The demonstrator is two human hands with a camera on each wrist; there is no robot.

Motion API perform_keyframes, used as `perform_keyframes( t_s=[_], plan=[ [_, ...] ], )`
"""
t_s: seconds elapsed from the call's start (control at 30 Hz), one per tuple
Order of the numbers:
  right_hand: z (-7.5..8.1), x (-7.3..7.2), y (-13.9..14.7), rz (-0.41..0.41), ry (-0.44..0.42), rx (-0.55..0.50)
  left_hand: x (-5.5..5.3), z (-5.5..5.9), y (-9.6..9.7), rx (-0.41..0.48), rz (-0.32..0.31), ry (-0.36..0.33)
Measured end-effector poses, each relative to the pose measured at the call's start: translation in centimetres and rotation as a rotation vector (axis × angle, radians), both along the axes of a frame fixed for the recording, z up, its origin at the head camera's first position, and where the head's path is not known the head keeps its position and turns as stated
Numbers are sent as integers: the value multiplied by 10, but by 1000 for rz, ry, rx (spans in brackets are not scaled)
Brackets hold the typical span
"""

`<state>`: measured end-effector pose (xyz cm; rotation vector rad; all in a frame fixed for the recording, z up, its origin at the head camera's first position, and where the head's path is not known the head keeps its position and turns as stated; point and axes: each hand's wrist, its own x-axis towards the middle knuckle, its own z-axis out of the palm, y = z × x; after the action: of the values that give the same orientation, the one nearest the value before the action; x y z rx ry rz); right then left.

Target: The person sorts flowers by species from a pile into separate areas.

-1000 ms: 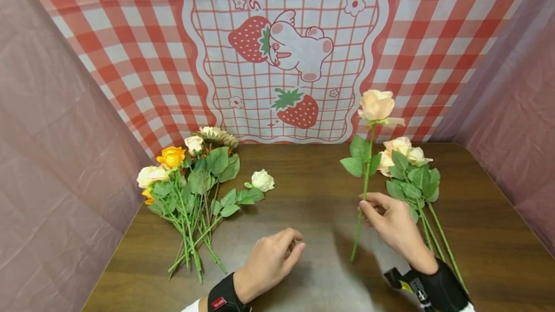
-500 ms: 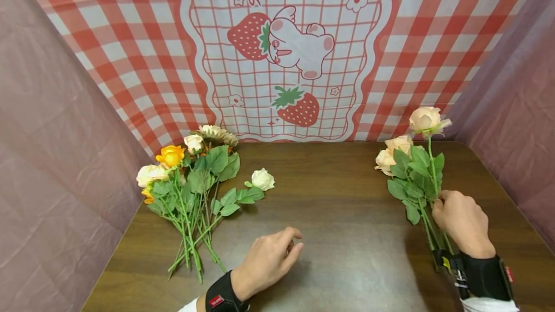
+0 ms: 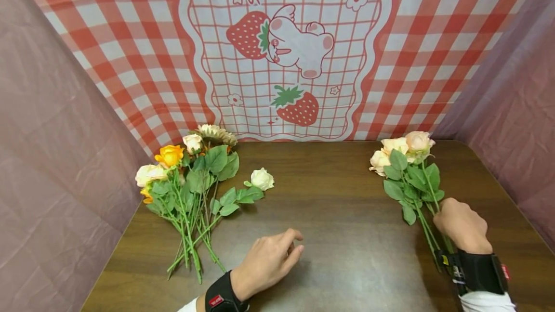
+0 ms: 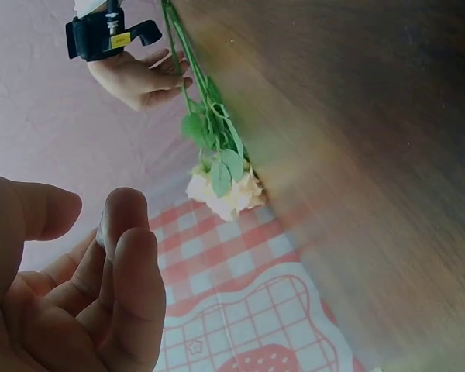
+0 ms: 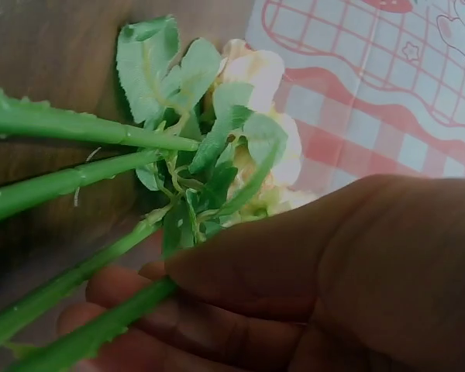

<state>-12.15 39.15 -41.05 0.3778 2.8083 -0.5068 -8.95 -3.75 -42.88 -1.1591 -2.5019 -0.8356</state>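
Note:
My right hand [image 3: 461,225] is low over the table's right side, pinching the green stem [image 5: 120,314] of a peach rose [image 3: 418,142] between thumb and fingers. That rose lies against several other peach roses [image 3: 380,162], blooms toward the back and stems toward me. In the right wrist view, the other stems [image 5: 70,182] run beside the pinched one, and leaves [image 5: 147,70] partly cover the blooms. My left hand [image 3: 266,264] rests near the front middle, fingers loosely curled, holding nothing; the left wrist view shows a gap between its thumb and fingers [image 4: 136,271].
On the left lies a loose heap of flowers, with an orange rose [image 3: 170,156], a cream rose [image 3: 151,175] and crossing stems [image 3: 186,240]. A white rose [image 3: 262,179] points right from it. A checked strawberry cloth [image 3: 277,52] hangs behind the brown table [image 3: 329,196].
My right hand has carried the peach rose from the middle right over to the other peach roses and lowered it, its bloom tipping down beside theirs. My left hand has stayed nearly still.

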Motion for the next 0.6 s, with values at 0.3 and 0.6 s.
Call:
perform_keyframes(
  t_s=[0.3, 0.6],
  plan=[
    [-3, -1, 4, 6, 4, -1, -1, -1, -2, -35, -4, -2],
    [-2, 0, 7, 29, -16, 2, -4, 2, -5, -37, 25, 59]
  ],
)
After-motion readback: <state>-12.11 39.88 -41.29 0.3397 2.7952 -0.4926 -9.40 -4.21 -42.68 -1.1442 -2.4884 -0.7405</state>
